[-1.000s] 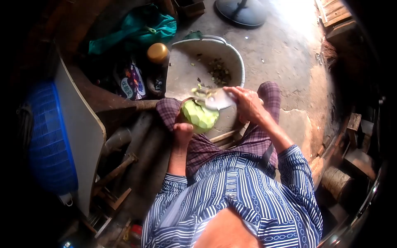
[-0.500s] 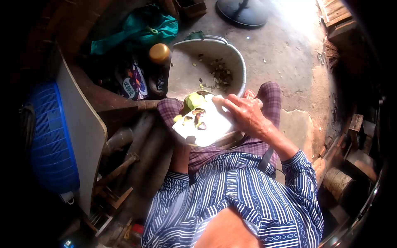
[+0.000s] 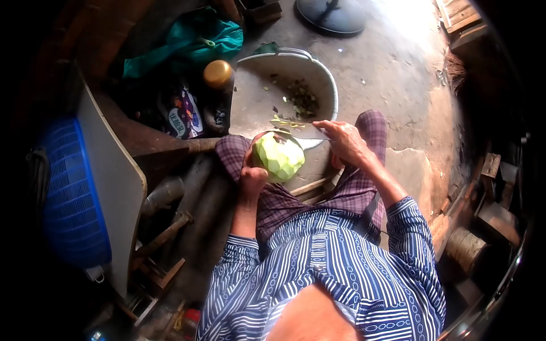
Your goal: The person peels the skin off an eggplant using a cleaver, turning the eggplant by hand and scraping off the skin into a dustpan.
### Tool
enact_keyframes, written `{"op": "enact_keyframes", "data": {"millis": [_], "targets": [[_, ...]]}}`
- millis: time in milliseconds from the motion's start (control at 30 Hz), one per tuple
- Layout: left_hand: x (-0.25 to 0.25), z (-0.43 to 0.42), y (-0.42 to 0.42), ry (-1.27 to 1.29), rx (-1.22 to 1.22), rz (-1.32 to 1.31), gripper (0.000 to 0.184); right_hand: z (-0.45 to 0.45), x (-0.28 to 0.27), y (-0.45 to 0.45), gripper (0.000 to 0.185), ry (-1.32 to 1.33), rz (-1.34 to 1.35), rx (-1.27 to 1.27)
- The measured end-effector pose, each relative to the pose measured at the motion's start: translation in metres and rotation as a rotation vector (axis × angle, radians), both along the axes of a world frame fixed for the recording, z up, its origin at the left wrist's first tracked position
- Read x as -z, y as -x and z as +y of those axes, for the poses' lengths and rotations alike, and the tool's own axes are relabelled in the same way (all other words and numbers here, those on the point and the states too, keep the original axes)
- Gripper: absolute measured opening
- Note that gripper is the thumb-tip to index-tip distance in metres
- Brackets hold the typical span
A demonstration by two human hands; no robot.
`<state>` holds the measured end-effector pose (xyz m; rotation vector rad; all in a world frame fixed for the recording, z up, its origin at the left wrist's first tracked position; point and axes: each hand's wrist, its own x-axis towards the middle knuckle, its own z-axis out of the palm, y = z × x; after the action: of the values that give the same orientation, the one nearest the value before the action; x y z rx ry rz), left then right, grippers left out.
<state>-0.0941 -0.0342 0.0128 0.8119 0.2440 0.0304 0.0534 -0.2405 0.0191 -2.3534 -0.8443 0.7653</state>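
Note:
My left hand (image 3: 253,175) is wrapped round a large, round, pale-green fruit or vegetable (image 3: 278,158); its exact kind I cannot tell. Flat peeled facets cover most of the side facing me. In my right hand (image 3: 350,143) is a broad-bladed kitchen knife (image 3: 310,132), its blade stretching left over the top of the round piece. Thin green peel strips (image 3: 282,121) lie on or just beyond the blade. Beyond my hands stands a wide pale basin (image 3: 334,96) with peel scraps (image 3: 301,99) inside. My fingers hide the knife's handle.
To the left stand an upright board (image 3: 114,182) and a blue plastic basket (image 3: 68,187). A green plastic bag (image 3: 210,40) and a gold-lidded container (image 3: 218,74) are beyond my left knee. A dark round base (image 3: 330,17) stands on the floor ahead.
The knife has tilted from showing its wide, bright face with peel on it to a narrow dark profile farther forward. The peeled round piece, previously mostly covered, now shows fully.

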Motion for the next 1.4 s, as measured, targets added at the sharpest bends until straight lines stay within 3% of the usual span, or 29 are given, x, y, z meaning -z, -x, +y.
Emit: {"op": "enact_keyframes", "data": {"millis": [67, 100, 167, 267, 300, 367, 533, 833, 933, 1000, 1100, 1133, 1200, 1300, 1400], "targets": [[0.009, 0.001, 0.002, 0.078, -0.062, 0.070, 0.087, 0.001, -0.014, 0.006, 0.046, -0.135, -0.164, -0.040], [0.026, 0.006, 0.010, 0.168, -0.053, -0.001, 0.083, -0.001, -0.030, 0.012, 0.031, -0.239, -0.170, -0.053], [0.070, 0.014, 0.027, -0.763, 0.112, -0.044, 0.065, 0.007, -0.048, 0.017, 0.038, -0.237, -0.206, -0.166], [0.088, 0.006, 0.029, 0.024, -0.136, 0.163, 0.051, 0.012, -0.069, 0.022, 0.047, -0.242, -0.243, -0.228], [0.093, 0.007, 0.031, 0.121, -0.171, 0.167, 0.053, 0.011, -0.064, 0.023, 0.065, -0.254, -0.282, -0.226], [0.081, 0.006, 0.030, 0.182, -0.139, 0.127, 0.056, 0.010, -0.066, 0.024, 0.059, -0.274, -0.260, -0.230], [0.041, 0.002, 0.020, 0.231, 0.003, 0.025, 0.064, 0.007, -0.062, 0.027, 0.052, -0.293, -0.245, -0.251], [0.048, 0.006, 0.018, 0.322, 0.062, -0.049, 0.077, 0.005, -0.053, 0.028, 0.049, -0.330, -0.254, -0.246], [0.038, 0.007, 0.013, 0.283, 0.087, -0.073, 0.082, 0.004, -0.031, 0.021, 0.040, -0.351, -0.186, -0.124], [0.022, 0.006, 0.010, 0.102, 0.126, -0.079, 0.091, -0.004, 0.003, 0.013, 0.060, -0.211, -0.218, -0.083], [0.016, 0.005, 0.010, 0.039, 0.090, 0.009, 0.086, -0.009, 0.022, 0.005, 0.059, -0.121, -0.109, 0.010], [0.008, 0.005, 0.004, 0.067, 0.092, 0.009, 0.085, -0.007, 0.017, 0.004, 0.059, -0.124, -0.111, 0.008], [0.026, 0.011, 0.007, 0.132, 0.103, 0.013, 0.085, -0.009, 0.001, 0.006, 0.040, -0.219, -0.171, -0.026], [0.029, 0.011, 0.002, 0.273, 0.131, -0.049, 0.088, 0.001, -0.036, 0.018, 0.044, -0.328, -0.155, -0.144], [0.033, 0.002, 0.004, 0.231, 0.029, 0.067, 0.095, 0.007, -0.061, 0.028, 0.045, -0.278, -0.226, -0.243]]}}
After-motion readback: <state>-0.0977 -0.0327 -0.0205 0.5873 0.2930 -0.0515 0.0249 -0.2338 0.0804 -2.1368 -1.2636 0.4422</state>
